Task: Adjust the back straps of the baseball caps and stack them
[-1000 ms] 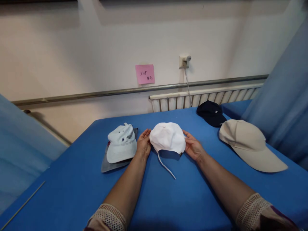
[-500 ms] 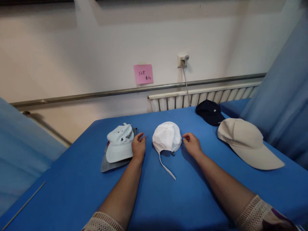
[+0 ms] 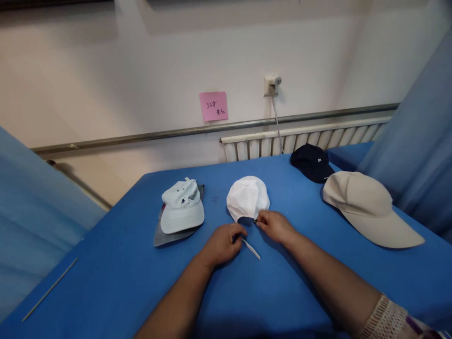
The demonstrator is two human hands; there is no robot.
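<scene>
A white cap [image 3: 248, 197] lies on the blue-covered table with its rear opening towards me. From that opening a loose white strap [image 3: 251, 249] runs down towards me. My left hand [image 3: 226, 242] is curled over the strap, thumb and forefinger around it, hiding its upper part. At the right side of the opening, my right hand [image 3: 274, 225] pinches the cap's edge where the small metal buckle sits. The fingers mostly cover that buckle.
On the left a pale blue cap [image 3: 181, 209] rests on a grey cap [image 3: 161, 238]. To the right are a dark navy cap [image 3: 310, 162] and a large beige cap [image 3: 365, 197]. A thin stick [image 3: 49, 290] lies at far left. Behind stand a radiator [image 3: 254, 148] and a rail [image 3: 158, 135].
Both hands have come in to the rear of the white cap. The left moved right from beside the pale blue cap onto the strap; the right moved down to the buckle side.
</scene>
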